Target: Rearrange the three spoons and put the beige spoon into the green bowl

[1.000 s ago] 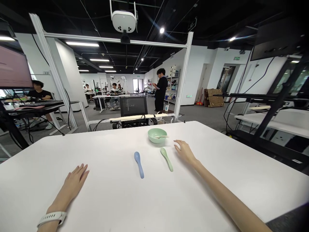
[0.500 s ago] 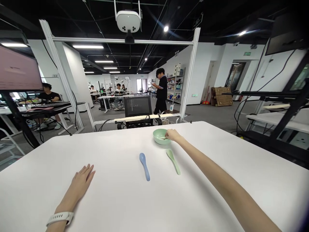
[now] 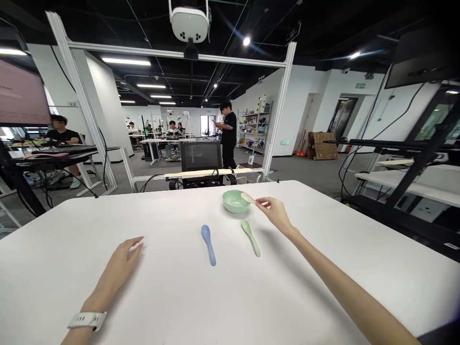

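Observation:
My right hand [image 3: 276, 212] pinches the handle of a pale cream spoon [image 3: 249, 197] and holds it just above the right rim of a light green bowl [image 3: 233, 203] on the white table [image 3: 323, 268]. Below the bowl lie a blue spoon [image 3: 208, 244] and a green spoon [image 3: 250, 237], side by side with a gap between them. My left hand [image 3: 124, 261] rests near the table's left front, fingers stretched out and slightly raised, holding nothing. A white band sits on that wrist.
Behind the table stands a white metal frame [image 3: 280, 110] with a camera [image 3: 189, 24] on top, and a black chair [image 3: 200, 158]. A person in black stands further back. Other people sit at desks at the left. A black stand [image 3: 413, 158] is at the right.
My right hand reached into the bowl, took the cream spoon and has lifted it out over the right rim. My left hand shifted slightly and its fingers rose a little.

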`<action>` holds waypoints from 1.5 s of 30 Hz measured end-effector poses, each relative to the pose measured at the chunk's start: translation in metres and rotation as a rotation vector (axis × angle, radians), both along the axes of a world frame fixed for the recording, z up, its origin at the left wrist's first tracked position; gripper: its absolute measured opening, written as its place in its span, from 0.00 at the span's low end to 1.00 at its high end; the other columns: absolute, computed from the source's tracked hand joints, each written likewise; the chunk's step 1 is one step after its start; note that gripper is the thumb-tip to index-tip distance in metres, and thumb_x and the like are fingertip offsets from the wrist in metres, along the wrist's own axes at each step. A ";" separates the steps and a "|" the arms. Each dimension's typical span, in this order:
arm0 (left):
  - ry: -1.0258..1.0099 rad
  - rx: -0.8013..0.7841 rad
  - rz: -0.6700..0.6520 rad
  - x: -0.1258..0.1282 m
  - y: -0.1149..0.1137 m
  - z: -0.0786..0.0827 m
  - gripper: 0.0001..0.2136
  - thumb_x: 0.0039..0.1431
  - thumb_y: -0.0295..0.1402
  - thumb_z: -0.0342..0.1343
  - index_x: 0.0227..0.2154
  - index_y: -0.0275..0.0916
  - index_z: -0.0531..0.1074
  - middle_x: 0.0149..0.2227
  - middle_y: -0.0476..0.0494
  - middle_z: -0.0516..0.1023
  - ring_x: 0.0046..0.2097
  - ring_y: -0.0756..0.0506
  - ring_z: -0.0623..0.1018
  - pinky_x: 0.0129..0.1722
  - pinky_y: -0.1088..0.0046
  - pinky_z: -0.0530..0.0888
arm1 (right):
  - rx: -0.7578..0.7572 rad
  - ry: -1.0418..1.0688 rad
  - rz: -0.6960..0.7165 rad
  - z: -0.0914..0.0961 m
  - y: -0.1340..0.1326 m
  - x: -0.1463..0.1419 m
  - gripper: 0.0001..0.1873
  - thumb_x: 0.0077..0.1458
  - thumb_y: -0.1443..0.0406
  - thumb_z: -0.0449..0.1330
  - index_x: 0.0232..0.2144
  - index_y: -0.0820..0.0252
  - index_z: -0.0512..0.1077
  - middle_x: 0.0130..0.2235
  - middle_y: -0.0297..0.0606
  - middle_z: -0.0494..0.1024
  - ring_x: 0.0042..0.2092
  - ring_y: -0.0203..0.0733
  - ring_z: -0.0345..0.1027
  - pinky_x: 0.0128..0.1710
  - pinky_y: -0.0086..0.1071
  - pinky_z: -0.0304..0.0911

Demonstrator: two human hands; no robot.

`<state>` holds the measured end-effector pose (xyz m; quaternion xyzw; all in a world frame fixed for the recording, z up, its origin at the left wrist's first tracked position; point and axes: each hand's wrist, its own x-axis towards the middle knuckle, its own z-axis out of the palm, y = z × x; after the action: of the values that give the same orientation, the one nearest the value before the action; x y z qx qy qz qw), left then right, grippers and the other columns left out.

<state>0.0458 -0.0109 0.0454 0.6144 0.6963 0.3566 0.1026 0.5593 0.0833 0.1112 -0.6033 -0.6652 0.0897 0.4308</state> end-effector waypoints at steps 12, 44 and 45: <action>-0.694 -0.340 -0.441 0.200 -0.014 0.052 0.34 0.59 0.63 0.48 0.42 0.35 0.81 0.44 0.33 0.85 0.42 0.42 0.84 0.38 0.69 0.76 | -0.032 0.352 0.439 -0.031 -0.086 -0.179 0.13 0.62 0.65 0.60 0.48 0.55 0.79 0.42 0.41 0.83 0.42 0.44 0.77 0.46 0.40 0.72; -0.158 -0.391 -0.235 0.225 0.040 -0.006 0.18 0.66 0.48 0.57 0.45 0.37 0.76 0.42 0.45 0.81 0.41 0.47 0.80 0.44 0.62 0.79 | -0.168 -0.284 -0.141 -0.070 -0.047 0.100 0.21 0.67 0.58 0.50 0.53 0.63 0.73 0.40 0.49 0.83 0.41 0.51 0.77 0.43 0.37 0.67; -0.134 -0.394 -0.219 0.224 0.039 -0.006 0.18 0.66 0.48 0.57 0.46 0.37 0.76 0.43 0.45 0.81 0.42 0.47 0.80 0.45 0.61 0.79 | -0.182 -0.301 -0.152 -0.075 -0.046 0.113 0.21 0.66 0.58 0.50 0.52 0.62 0.74 0.40 0.49 0.83 0.41 0.51 0.77 0.43 0.37 0.67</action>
<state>0.2702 0.0284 0.0395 0.6291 0.6734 0.2407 0.3045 0.6726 0.0368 0.0365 -0.6950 -0.6636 0.0254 0.2755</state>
